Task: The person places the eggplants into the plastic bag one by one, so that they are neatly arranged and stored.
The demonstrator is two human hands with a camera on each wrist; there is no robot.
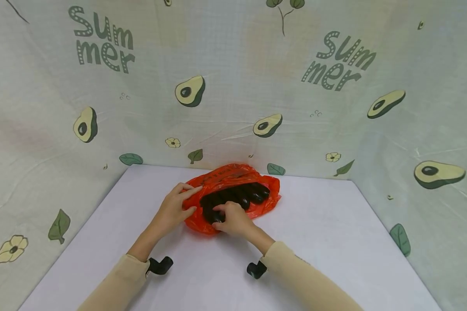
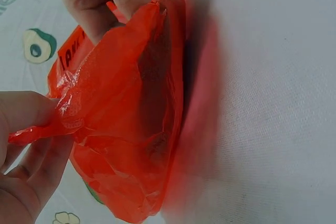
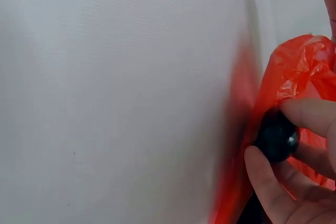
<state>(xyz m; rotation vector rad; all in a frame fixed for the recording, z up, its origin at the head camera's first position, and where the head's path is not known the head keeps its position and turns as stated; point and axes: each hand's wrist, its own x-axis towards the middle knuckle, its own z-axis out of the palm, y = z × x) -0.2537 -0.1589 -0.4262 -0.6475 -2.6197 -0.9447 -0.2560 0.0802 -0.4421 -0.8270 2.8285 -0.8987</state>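
A red plastic bag (image 1: 270, 203) with dark print lies with its mouth toward me. Inside, several glossy, near-black eggplants (image 1: 258, 191) lie side by side. At the bag's left side my left hand (image 1: 174, 208) pinches the thin plastic between thumb and fingers, plain in the left wrist view as a gathered fold (image 2: 65, 121). My right hand (image 1: 236, 221) reaches into the mouth and grips the nearest eggplant (image 3: 277, 137) by its rounded end, thumb and fingers spread around it. Most of that eggplant's length is hidden by the bag and hand.
The bag rests on a white tabletop (image 1: 315, 242), toward its far edge. Behind and to both sides hangs a pale cloth (image 1: 225, 56) printed with avocados and leaves. Black wrist mounts (image 1: 161, 265) stick out from both sleeves.
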